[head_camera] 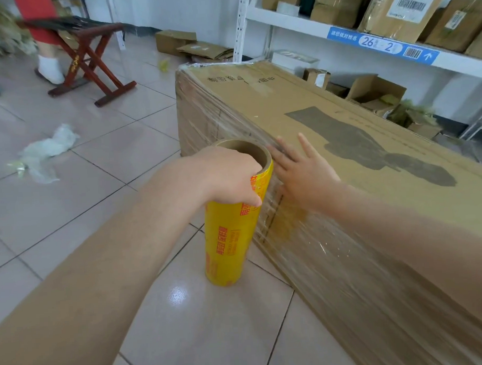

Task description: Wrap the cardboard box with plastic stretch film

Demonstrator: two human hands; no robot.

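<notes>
The left forearm is reaching in from the lower left, and the left hand (231, 177) is gripping the top end of a yellow stretch film roll (228, 237), fingers curling over the rim of its cardboard core. The roll is standing upright just beside the long side of the cardboard box (259, 99), its lower end down at the floor (97, 165) tiles. The right hand (302, 172) is lying flat on the box's top edge with fingers straight and spread, pressing on clear film (332, 261) that is covering the box's near side and far end. The big box is sitting on the floor in front of a white shelf (297, 23) loaded with parcels. Crumpled plastic (47, 148) is lying on the tiles to the left, and a wooden folding stool (93, 59) is standing farther back beside a person's white shoe (50, 69).
</notes>
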